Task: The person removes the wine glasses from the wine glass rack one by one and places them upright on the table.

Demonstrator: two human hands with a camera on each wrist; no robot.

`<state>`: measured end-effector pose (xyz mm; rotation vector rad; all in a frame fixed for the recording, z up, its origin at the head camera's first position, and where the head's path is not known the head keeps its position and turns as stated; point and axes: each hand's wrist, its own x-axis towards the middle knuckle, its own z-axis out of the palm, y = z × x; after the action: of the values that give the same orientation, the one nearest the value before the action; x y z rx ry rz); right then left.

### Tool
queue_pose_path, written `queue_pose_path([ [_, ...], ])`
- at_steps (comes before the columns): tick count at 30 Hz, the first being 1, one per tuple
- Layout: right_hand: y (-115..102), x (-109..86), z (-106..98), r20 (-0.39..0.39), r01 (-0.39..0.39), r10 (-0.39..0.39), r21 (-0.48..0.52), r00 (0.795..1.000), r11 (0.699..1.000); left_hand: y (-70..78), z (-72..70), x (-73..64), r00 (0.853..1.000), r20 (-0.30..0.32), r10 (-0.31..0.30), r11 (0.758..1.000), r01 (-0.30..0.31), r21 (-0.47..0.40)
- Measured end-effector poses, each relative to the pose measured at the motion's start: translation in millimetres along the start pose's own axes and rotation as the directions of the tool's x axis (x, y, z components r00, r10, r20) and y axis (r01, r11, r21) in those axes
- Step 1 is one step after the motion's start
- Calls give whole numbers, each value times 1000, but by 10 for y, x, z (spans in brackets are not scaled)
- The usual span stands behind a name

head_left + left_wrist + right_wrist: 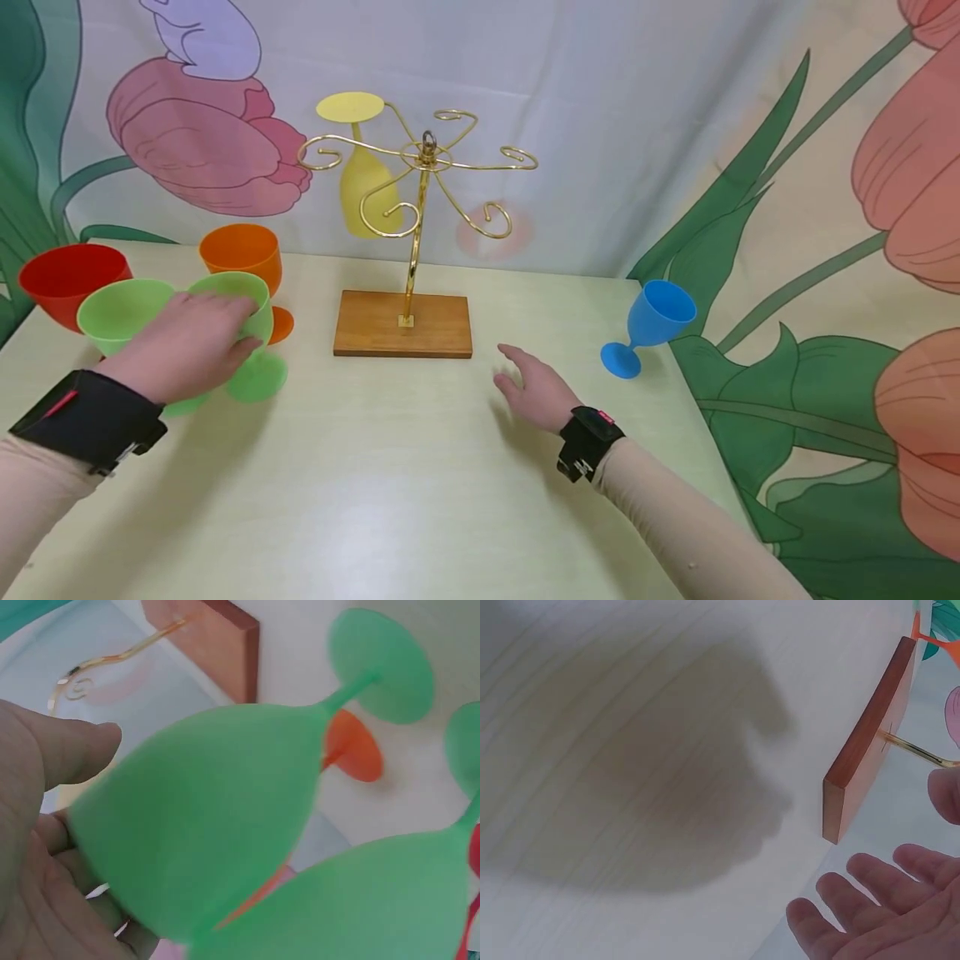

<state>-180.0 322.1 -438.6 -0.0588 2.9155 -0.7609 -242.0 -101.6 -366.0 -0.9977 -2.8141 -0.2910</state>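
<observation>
At the left of the head view, my left hand (187, 342) reaches over two light green goblets. Its fingers are at the rim of the right-hand green goblet (257, 377), which stands upright. In the left wrist view, the thumb (82, 750) is straight and apart from that goblet's bowl (202, 817), while the other fingers pass partly hidden behind it. The second green goblet (120, 308) stands close beside, partly covered by the hand. My right hand (542, 392) hovers above the table with fingers extended and nothing in it, to the right of the wooden base (442, 325).
A gold wire rack (414, 258) with curled arms rises from the base. Upside down on one arm hangs a yellow goblet (367, 192). Red (71, 275) and orange goblets (240, 250) stand behind the green ones; a blue goblet (660, 312) is at the right edge. Printed curtains border the table.
</observation>
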Motion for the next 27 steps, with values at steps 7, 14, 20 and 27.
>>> queue_pose_path([
  [7,-56,-21,-117,-80,94,-98,-54,992,994,122,-342,66,993,-120,1,1000,-1,2],
  [14,-300,6,-457,-256,195,-217,-108,942,975,114,-761,358,948,-301,103,993,-113,-16],
  [20,-664,73,-890,-464,361,-412,-198,784,911,1,-957,825,953,-288,92,994,-104,-29],
  [27,-1173,209,-1186,-457,504,-657,-422,599,753,-248,-985,1336,972,-235,-12,1000,6,-23],
])
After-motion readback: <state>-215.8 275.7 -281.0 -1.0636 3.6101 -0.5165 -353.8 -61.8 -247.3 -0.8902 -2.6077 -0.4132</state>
